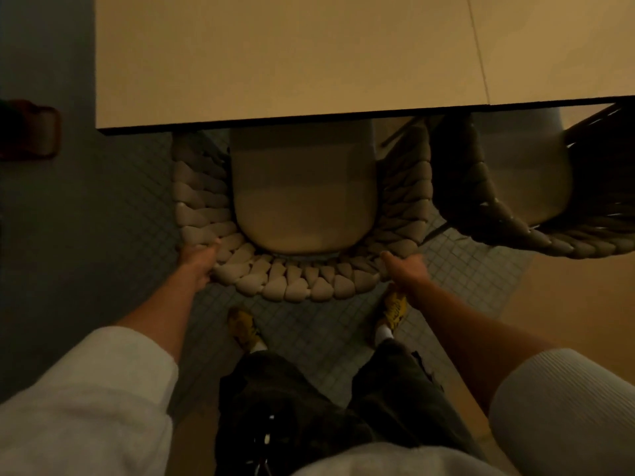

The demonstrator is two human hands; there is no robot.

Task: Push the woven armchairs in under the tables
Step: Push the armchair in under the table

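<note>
Hands grip the curved back of the woven chair [292, 283] from either side. The left hand [199, 261] has its fingers curled round the thick braided rim at the back's left corner, thumb lying along the top; the right hand [407, 269] clasps the rim at the right corner, fingers wrapped down over the outer face. Both arms reach straight out from pale sleeves.

The chair stands square to the table [275, 63], its arms and the front of its cushion [302, 187] already under the near edge, while the back half of the seat and the whole backrest lie outside it. The cushion sits bedded in the woven shell.

Just to the right, a second chair [536, 214] stands turned at an angle, also partly beneath the tabletop; its dark braided rim comes near the first chair's right arm, though whether they touch cannot be told. A seam runs across the tabletop above the gap between them.

Two yellow shoes [244, 328] stand on the small-tiled floor [137, 201] close behind the backrest. A dark reddish object [31, 128], too dim to identify, lies at far left.
</note>
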